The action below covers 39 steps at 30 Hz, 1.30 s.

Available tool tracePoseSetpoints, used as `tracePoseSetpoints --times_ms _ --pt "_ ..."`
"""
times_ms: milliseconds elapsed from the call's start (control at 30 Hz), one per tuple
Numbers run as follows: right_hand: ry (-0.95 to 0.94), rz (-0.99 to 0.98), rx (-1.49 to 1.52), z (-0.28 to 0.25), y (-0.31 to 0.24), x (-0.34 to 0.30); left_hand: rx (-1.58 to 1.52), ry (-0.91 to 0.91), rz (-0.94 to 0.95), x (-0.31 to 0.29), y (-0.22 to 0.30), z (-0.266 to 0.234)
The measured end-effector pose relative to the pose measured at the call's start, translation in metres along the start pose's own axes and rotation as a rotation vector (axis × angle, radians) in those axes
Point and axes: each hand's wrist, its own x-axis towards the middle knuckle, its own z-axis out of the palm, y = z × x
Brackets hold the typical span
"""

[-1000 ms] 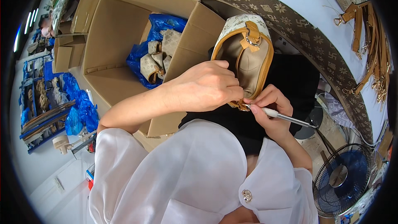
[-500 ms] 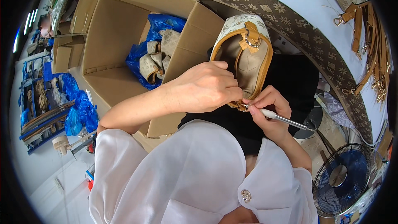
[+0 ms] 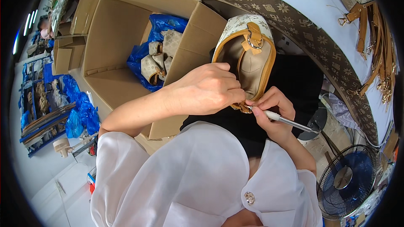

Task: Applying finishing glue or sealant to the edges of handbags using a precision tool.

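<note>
A small cream patterned handbag [image 3: 248,23] with tan trim rests on my dark-clad lap, its beige-lined opening facing up. A tan tab with a metal ring sits on its far end. My left hand [image 3: 209,89] is closed on the near end of the rim, its fingertips partly hidden. My right hand [image 3: 275,109] pinches a slim pen-like tool [image 3: 272,115] with a white handle and a metal shaft that points down to the right. The tool's other end meets the near tab of the bag, close to my left fingertips. What it touches there is too small to tell.
Left of the bag stands an open cardboard box [image 3: 113,29] holding a blue plastic bag [image 3: 168,22] and several patterned bag pieces. Tan straps [image 3: 376,50] with metal clasps hang at the right. A black fan [image 3: 347,176] stands lower right. A brown patterned cloth [image 3: 290,21] curves along the far side.
</note>
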Motion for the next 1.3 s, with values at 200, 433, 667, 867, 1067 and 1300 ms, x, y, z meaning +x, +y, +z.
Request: tracePoseSetpoints --times_ms 200,433,667,867,1067,1300 --pt "0.002 0.007 0.001 0.001 -0.001 0.000 0.005 -0.009 -0.002 0.000 0.001 0.000" --pt "-0.019 0.001 -0.023 0.001 -0.001 0.000 -0.004 -0.008 -0.004 -0.001 0.000 -0.001" --pt "0.207 0.252 0.724 -0.011 -0.003 0.011 -0.162 0.064 0.028 0.009 -0.001 -0.016" --pt "0.321 -0.051 0.801 -0.058 -0.062 0.036 -0.276 0.132 -0.148 0.031 0.024 -0.028" --pt "0.305 -0.245 0.593 -0.061 -0.112 0.029 -0.870 0.211 -0.439 0.057 0.055 -0.021" --pt "0.330 -0.020 0.550 -0.046 -0.078 0.015 -1.058 0.297 -0.499 0.061 0.049 0.020"
